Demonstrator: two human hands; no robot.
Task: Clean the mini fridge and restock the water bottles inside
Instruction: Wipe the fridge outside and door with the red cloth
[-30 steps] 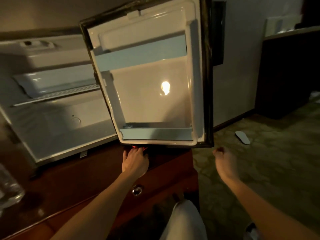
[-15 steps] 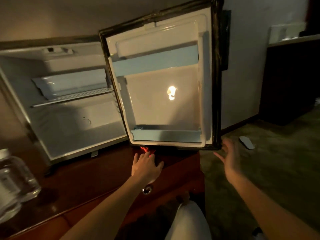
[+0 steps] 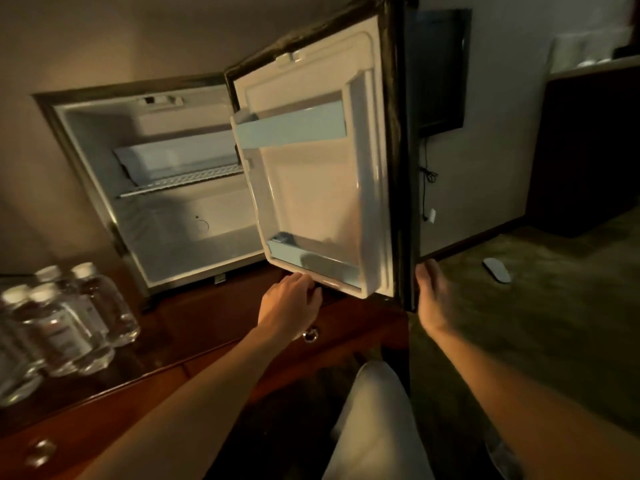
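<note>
Hands flank the open fridge door's bottom edge.

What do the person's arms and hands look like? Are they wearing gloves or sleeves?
No gloves and no sleeves show. Both forearms are bare from the bottom of the picture up to the wrists, and the left hand and right hand are bare too. I can see no watch, bracelet or ring, though the dim light makes small things hard to tell.
</note>
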